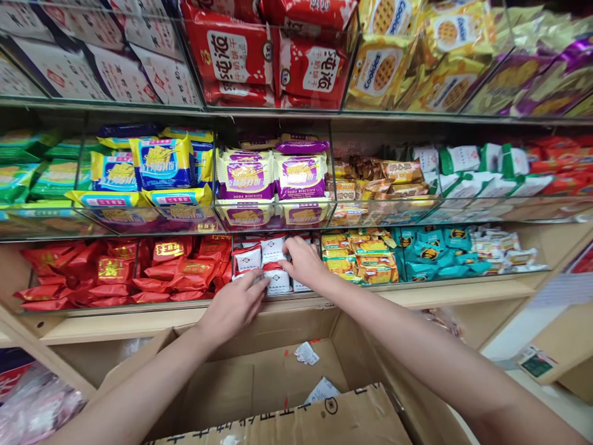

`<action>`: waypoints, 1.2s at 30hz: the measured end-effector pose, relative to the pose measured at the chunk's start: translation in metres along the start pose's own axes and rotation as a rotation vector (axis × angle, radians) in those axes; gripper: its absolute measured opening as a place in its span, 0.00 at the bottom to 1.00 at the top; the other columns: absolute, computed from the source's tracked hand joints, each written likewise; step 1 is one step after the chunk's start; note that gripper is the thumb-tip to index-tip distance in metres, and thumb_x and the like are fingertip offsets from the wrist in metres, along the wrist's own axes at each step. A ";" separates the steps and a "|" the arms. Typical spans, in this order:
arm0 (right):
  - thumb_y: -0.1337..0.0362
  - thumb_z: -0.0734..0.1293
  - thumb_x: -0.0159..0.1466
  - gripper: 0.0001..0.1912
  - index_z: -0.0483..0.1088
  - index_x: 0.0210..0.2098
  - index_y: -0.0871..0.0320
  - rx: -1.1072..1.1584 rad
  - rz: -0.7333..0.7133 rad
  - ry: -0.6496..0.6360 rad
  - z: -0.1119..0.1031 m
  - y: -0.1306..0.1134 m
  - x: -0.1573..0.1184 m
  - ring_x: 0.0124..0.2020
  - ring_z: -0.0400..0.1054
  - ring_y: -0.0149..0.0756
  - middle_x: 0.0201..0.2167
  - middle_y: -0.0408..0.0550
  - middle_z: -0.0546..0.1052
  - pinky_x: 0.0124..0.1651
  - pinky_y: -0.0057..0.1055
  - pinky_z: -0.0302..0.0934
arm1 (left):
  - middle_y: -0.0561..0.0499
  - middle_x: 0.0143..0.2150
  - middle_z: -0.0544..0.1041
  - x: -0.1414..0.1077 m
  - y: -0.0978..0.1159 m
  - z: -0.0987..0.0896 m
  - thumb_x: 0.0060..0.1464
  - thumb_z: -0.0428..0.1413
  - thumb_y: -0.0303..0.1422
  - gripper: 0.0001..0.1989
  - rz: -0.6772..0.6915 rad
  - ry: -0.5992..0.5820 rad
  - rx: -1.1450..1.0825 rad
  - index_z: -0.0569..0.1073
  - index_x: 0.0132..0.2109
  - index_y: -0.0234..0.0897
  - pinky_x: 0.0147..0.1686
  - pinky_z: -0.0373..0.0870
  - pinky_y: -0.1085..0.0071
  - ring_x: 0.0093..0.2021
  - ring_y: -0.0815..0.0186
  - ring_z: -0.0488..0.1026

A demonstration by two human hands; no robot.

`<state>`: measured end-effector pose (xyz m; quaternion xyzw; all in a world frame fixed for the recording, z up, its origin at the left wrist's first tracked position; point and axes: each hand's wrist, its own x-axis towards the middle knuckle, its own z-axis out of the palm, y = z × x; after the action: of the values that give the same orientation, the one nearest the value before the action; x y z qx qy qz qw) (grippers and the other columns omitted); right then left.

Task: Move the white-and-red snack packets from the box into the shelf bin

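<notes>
In the lowest row of bins, both my hands are at small white snack packets with red edges. My right hand (pixel 302 262) has its fingers bent and its thumb against the right edge of an upper white packet (pixel 272 249). Low at the bin's front edge, my left hand (pixel 235 307) lies with its fingers stretched out, the tips touching a lower white packet (pixel 278 282). Another white packet (pixel 247 260) shows just above the left fingers. Beneath my forearms stands an open cardboard box (pixel 296 326) with two loose white packets (pixel 306 353) on its bottom.
Red packets (pixel 113 270) fill the bins to the left. Yellow packets (pixel 361 254) and teal packets (pixel 430 250) lie to the right. A shelf of soda biscuits (pixel 245 175) runs above, behind clear bin fronts. The box's printed flap (pixel 296 426) sticks up nearest me.
</notes>
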<state>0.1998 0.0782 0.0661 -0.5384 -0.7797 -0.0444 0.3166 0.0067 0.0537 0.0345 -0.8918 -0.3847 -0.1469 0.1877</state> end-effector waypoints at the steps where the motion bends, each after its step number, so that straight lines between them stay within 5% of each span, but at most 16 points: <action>1: 0.65 0.65 0.56 0.10 0.64 0.37 0.60 0.001 -0.027 0.016 0.001 0.001 0.000 0.41 0.62 0.37 0.37 0.50 0.68 0.43 0.34 0.56 | 0.40 0.51 0.68 0.000 -0.002 0.002 0.59 0.40 0.33 0.19 -0.007 0.042 0.034 0.65 0.55 0.37 0.38 0.70 0.66 0.45 0.59 0.70; 3: 0.66 0.65 0.56 0.11 0.64 0.39 0.61 0.008 -0.087 0.032 0.003 0.005 -0.001 0.43 0.61 0.37 0.40 0.51 0.66 0.44 0.32 0.56 | 0.39 0.47 0.69 0.000 -0.006 0.004 0.58 0.42 0.34 0.19 -0.029 0.117 0.108 0.65 0.55 0.38 0.39 0.68 0.63 0.46 0.56 0.69; 6: 0.69 0.63 0.57 0.12 0.64 0.42 0.59 -0.012 -0.157 0.022 0.007 0.013 0.002 0.47 0.59 0.37 0.47 0.53 0.64 0.48 0.33 0.55 | 0.39 0.57 0.62 0.002 -0.009 0.006 0.57 0.44 0.36 0.21 -0.070 0.189 0.194 0.63 0.57 0.40 0.48 0.61 0.56 0.56 0.51 0.60; 11: 0.66 0.61 0.59 0.11 0.67 0.42 0.60 -0.023 -0.143 -0.022 0.006 0.017 0.006 0.49 0.58 0.39 0.48 0.54 0.64 0.51 0.36 0.53 | 0.42 0.64 0.51 0.009 -0.010 0.012 0.57 0.42 0.41 0.26 -0.039 0.117 0.220 0.55 0.61 0.39 0.57 0.48 0.52 0.63 0.52 0.46; 18: 0.56 0.60 0.60 0.26 0.59 0.54 0.63 -0.038 -0.231 -0.079 0.007 0.009 -0.007 0.56 0.51 0.43 0.56 0.60 0.58 0.55 0.40 0.49 | 0.42 0.64 0.52 0.012 -0.009 0.017 0.57 0.42 0.42 0.27 -0.065 0.095 0.204 0.56 0.61 0.37 0.56 0.46 0.51 0.63 0.50 0.46; 30: 0.55 0.61 0.60 0.22 0.64 0.49 0.60 -0.065 -0.210 -0.021 0.004 0.006 -0.019 0.55 0.51 0.45 0.56 0.59 0.57 0.52 0.42 0.51 | 0.43 0.63 0.54 0.003 -0.014 0.003 0.57 0.43 0.40 0.24 -0.033 0.084 0.155 0.56 0.60 0.45 0.51 0.55 0.53 0.62 0.52 0.49; 36: 0.57 0.57 0.63 0.18 0.64 0.50 0.57 -0.079 -0.097 -0.039 0.000 0.008 -0.016 0.52 0.56 0.42 0.53 0.56 0.62 0.51 0.39 0.50 | 0.40 0.61 0.57 0.000 -0.020 0.002 0.57 0.44 0.39 0.23 -0.022 0.153 0.135 0.59 0.59 0.40 0.53 0.54 0.54 0.60 0.52 0.52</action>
<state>0.2106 0.0686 0.0550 -0.5130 -0.8085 -0.0800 0.2771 -0.0084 0.0675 0.0367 -0.8590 -0.3880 -0.1906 0.2744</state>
